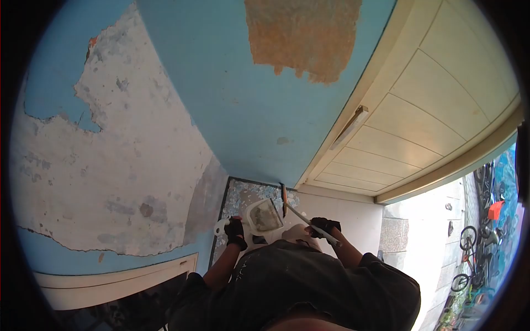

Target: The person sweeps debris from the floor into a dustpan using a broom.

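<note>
My left hand [236,229], in a black fingerless glove, is closed around the handle of a white dustpan [248,220]. The handle's looped end sticks out to the left of the fist. Greyish dust or debris lies in the pan, which is low over the floor in front of me. My right hand [324,226], gloved the same way, grips the long pale handle of a broom [298,215]. Its narrow head, tan with a dark edge, stands just right of the dustpan. Pale blue and white paint flakes [248,190] are scattered on the floor in the corner.
A partly stripped wall [138,165] rises on the left, and a blue wall [221,83] with a brown bare patch is ahead. A cream door [408,127] with a handle stands to the right. Beyond it are a bright paved area and a bicycle [468,259].
</note>
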A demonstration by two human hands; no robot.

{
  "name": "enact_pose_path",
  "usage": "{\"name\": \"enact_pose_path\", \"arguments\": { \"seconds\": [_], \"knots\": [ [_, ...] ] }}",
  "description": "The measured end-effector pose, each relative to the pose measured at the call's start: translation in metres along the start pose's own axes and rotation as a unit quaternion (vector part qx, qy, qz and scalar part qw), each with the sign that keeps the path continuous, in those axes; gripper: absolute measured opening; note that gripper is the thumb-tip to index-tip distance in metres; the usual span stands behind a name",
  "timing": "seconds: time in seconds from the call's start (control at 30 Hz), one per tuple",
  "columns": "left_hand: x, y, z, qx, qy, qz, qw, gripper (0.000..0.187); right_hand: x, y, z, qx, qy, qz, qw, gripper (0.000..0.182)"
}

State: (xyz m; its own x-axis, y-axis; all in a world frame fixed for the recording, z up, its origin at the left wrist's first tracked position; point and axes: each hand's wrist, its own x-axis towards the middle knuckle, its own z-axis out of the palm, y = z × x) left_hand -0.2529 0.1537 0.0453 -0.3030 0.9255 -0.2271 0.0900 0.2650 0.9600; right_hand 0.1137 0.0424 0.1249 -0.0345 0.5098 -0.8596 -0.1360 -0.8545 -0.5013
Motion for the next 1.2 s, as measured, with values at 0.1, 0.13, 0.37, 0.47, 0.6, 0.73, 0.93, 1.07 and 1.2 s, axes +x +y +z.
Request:
{"name": "enact_pose_path", "arguments": {
  "seconds": [0.1, 0.13, 0.37, 0.47, 0.6, 0.73, 0.93, 1.07, 1.2],
  "knots": [
    [0.002, 0.02, 0.019, -0.02, 0.035, -0.029, 0.999, 0.009, -0.018, 0.001, -0.003, -0.094, 0.03, -0.049, 0.994, 0.031],
    [0.003, 0.028, 0.025, -0.018, 0.039, -0.033, 0.999, 0.01, -0.017, 0.005, -0.01, -0.113, 0.007, -0.034, 0.993, 0.031],
    [0.012, 0.028, 0.051, 0.003, -0.01, 0.036, 0.999, 0.013, -0.042, 0.018, -0.034, -0.175, 0.019, -0.098, 0.979, 0.035],
    [0.019, 0.025, 0.056, 0.042, -0.026, 0.074, 0.996, 0.009, -0.034, 0.018, -0.047, -0.258, 0.003, -0.055, 0.965, 0.034],
    [0.035, 0.018, 0.06, -0.03, -0.04, 0.006, 0.999, 0.008, 0.006, 0.065, -0.071, -0.108, -0.006, -0.126, 0.986, 0.026],
    [0.05, 0.024, 0.07, -0.045, -0.049, -0.014, 0.998, 0.01, -0.032, 0.036, -0.052, -0.406, 0.065, -0.144, 0.9, 0.026],
    [0.115, -0.035, 0.068, 0.222, -0.088, 0.106, 0.965, 0.044, -0.008, 0.071, -0.027, 0.308, 0.057, -0.009, 0.949, 0.025],
    [0.117, 0.003, 0.064, 0.265, -0.218, -0.04, 0.938, 0.053, -0.014, 0.065, 0.029, 0.294, 0.169, -0.031, 0.94, 0.024],
    [0.135, -0.012, 0.063, 0.249, -0.256, -0.008, 0.934, 0.038, 0.016, 0.093, 0.051, 0.358, 0.166, 0.031, 0.918, 0.015]
  ]
}}
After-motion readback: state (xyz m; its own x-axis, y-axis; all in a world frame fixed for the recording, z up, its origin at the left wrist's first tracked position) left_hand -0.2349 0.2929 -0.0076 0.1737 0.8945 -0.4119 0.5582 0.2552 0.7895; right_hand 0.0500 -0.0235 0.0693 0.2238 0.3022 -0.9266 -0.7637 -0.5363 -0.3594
